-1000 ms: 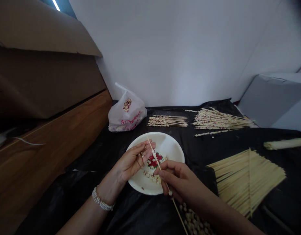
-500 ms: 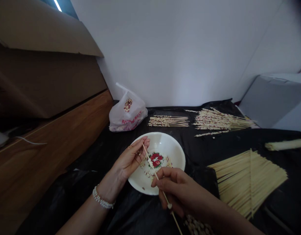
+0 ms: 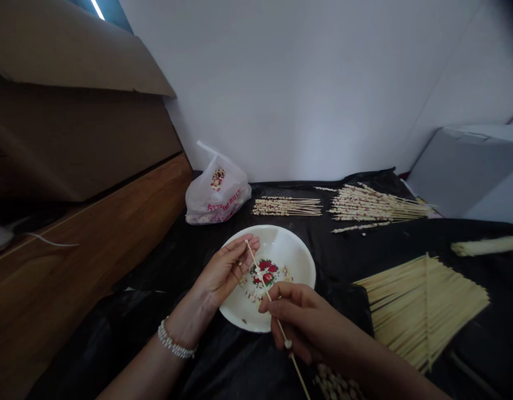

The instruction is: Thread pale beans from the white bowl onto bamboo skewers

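Note:
A thin bamboo skewer (image 3: 297, 369) slants up across the bowl, pinched between the thumb and fingers of my right hand (image 3: 300, 314). Several small whitish pieces, like kernels, are threaded on it, some above my right fingers and some below. At the skewer's upper tip sits a small pale kernel (image 3: 247, 241), held by the fingertips of my left hand (image 3: 227, 266). Both hands are over a white bowl (image 3: 304, 258) with a red and green printed design. Loose kernels (image 3: 253, 295) lie in its bottom, partly hidden by my hands.
A tied white plastic bag (image 3: 218, 194) stands behind the bowl. Two groups of threaded skewers (image 3: 277, 206) (image 3: 360, 204) lie to its right. Bare skewers (image 3: 423, 305) are spread at right. More pale pieces (image 3: 337, 383) lie at the front. A cardboard box (image 3: 81, 133) stands at left.
A pale kernel now shows on the skewer's upper tip at my left fingertips, where the tip was bare before. My left hand has shifted slightly right; my right hand has barely moved.

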`<action>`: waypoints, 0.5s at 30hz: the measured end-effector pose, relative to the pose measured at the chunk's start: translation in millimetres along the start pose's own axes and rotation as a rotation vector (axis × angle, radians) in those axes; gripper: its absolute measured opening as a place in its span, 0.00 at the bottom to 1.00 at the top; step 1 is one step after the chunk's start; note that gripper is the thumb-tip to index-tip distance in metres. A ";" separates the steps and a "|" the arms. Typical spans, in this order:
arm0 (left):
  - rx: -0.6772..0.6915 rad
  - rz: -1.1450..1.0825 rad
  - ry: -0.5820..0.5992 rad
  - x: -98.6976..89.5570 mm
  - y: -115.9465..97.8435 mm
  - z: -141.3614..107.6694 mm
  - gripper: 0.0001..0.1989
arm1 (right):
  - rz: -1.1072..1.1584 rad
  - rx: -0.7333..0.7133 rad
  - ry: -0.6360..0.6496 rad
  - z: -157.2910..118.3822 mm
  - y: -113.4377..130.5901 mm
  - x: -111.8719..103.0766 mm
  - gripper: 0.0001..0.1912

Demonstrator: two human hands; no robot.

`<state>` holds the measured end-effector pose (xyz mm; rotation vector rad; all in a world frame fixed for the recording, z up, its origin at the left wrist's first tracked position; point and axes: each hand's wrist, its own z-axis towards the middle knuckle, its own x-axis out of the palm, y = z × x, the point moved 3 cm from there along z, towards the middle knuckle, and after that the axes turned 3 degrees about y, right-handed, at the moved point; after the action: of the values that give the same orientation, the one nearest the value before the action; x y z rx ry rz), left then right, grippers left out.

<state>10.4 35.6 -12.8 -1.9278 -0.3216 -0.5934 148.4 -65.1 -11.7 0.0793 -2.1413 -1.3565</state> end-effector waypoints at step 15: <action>0.006 -0.011 0.008 -0.4 1.1 0.8 0.10 | -0.005 0.000 0.000 -1.9 1.4 2.6 0.06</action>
<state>10.8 35.9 -14.2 -1.9189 -0.3284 -0.6066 147.5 -66.9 -8.8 0.0840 -2.1423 -1.3596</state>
